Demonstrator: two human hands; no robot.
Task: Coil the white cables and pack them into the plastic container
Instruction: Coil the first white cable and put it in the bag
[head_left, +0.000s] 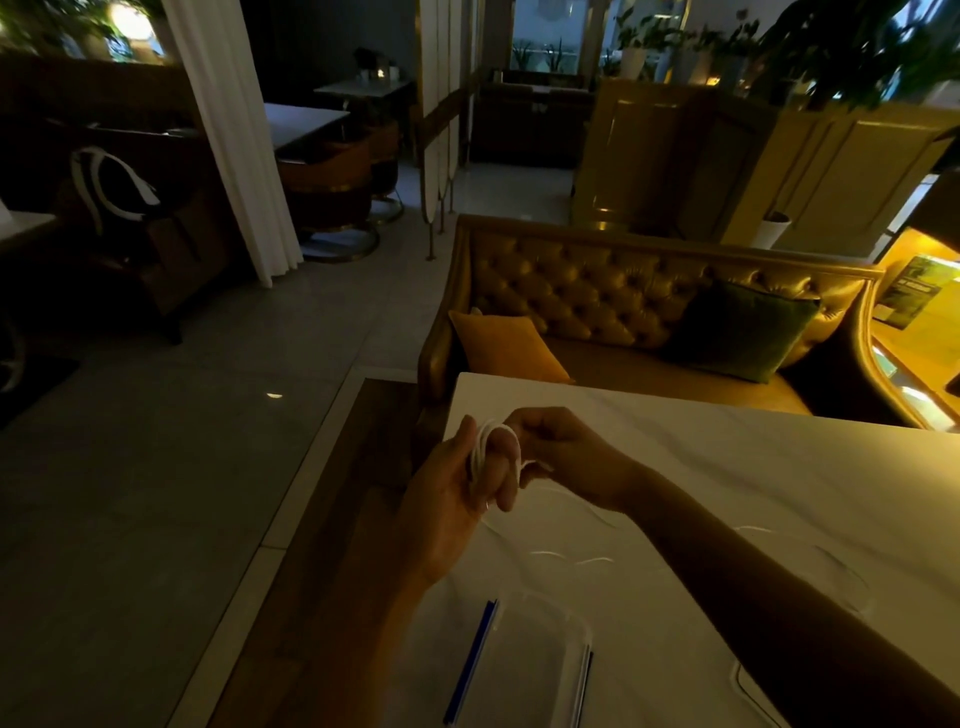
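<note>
A white cable (485, 444) is wound in a few loops around the fingers of my left hand (452, 493), held above the near left part of the white table (727, 457). My right hand (556, 447) pinches the cable just right of the loops. The loose end of the cable (571, 560) trails down onto the tabletop beneath my hands. A clear plastic container (524, 670) with blue clips on its long sides lies on the table near its front edge, below my left wrist. It looks empty in the dim light.
More thin white cable (841, 571) lies on the table beyond my right forearm. A clear lid corner (753, 686) shows at the lower right. A tufted golden sofa (623, 296) with cushions stands behind the table. Grey floor lies to the left.
</note>
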